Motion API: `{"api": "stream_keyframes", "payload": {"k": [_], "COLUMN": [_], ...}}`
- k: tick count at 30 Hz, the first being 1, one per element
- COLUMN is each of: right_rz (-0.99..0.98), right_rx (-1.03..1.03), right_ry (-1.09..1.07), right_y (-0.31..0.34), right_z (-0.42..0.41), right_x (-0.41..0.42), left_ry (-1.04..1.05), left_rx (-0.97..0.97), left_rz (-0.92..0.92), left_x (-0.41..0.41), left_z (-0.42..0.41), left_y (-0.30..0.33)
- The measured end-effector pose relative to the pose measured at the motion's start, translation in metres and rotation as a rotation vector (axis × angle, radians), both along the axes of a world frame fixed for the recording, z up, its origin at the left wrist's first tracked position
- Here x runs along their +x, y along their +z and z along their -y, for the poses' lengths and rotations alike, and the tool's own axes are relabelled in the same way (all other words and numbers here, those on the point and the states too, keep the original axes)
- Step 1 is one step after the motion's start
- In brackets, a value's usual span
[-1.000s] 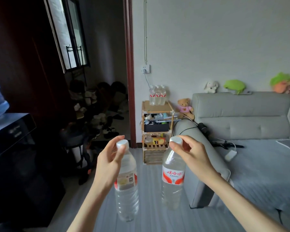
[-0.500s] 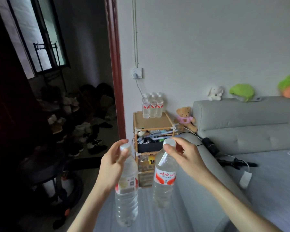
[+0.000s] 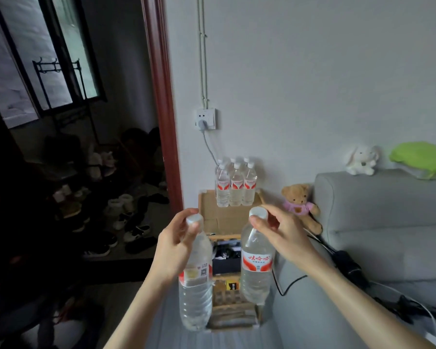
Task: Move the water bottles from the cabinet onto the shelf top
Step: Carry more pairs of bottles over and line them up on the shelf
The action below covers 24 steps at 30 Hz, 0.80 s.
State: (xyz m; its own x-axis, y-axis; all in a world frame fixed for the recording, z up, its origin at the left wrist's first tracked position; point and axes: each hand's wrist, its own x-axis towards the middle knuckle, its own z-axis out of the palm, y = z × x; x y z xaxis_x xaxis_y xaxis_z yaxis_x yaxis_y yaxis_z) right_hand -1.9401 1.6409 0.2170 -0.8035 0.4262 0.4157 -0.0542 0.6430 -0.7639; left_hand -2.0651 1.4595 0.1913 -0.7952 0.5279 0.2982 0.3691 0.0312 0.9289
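I hold two clear water bottles with red-and-white labels, each hanging from its neck. My left hand (image 3: 173, 244) grips the left bottle (image 3: 195, 293) under its white cap. My right hand (image 3: 281, 234) pinches the right bottle (image 3: 256, 273) at its cap. Both bottles hang in front of a small wooden shelf, whose cardboard-covered top (image 3: 218, 215) lies just beyond my hands. Several more bottles (image 3: 235, 187) stand in a cluster at the back of that top, against the wall.
A grey sofa (image 3: 378, 222) stands right of the shelf, with a teddy bear (image 3: 300, 205) on its arm and black cables trailing over the seat. A wall socket (image 3: 205, 118) is above the shelf. A dark doorway with shoes on the floor (image 3: 126, 222) opens at left.
The view has closed in on the shelf, which now appears larger and nearer. Both hands have kept their hold on the bottles and now hang them just in front of the shelf top.
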Motion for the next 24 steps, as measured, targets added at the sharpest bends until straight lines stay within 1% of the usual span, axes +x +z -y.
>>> {"api": "stream_keyframes", "payload": {"k": [4, 9, 14, 20, 24], "right_rz": [0.023, 0.082, 0.156, 0.295, 0.359], "right_rx": [0.064, 0.020, 0.050, 0.152, 0.146], "right_ry": [-0.014, -0.048, -0.046, -0.098, -0.118], "right_y": [-0.011, -0.031, -0.048, -0.065, -0.083], "right_z": [-0.047, -0.107, -0.162, -0.223, -0.257], "right_x": [-0.049, -0.105, -0.174, -0.252, -0.289], "left_ry": [0.004, -0.034, -0.013, -0.099, -0.152], "left_rx": [-0.010, -0.049, -0.103, -0.251, -0.252], "left_rz": [0.013, 0.020, -0.008, -0.037, -0.019], "left_x": [-0.047, -0.106, -0.174, -0.253, -0.288], "left_z": [-0.045, -0.104, -0.166, -0.234, -0.269], "left_y": [-0.008, -0.020, -0.041, -0.071, -0.085]}}
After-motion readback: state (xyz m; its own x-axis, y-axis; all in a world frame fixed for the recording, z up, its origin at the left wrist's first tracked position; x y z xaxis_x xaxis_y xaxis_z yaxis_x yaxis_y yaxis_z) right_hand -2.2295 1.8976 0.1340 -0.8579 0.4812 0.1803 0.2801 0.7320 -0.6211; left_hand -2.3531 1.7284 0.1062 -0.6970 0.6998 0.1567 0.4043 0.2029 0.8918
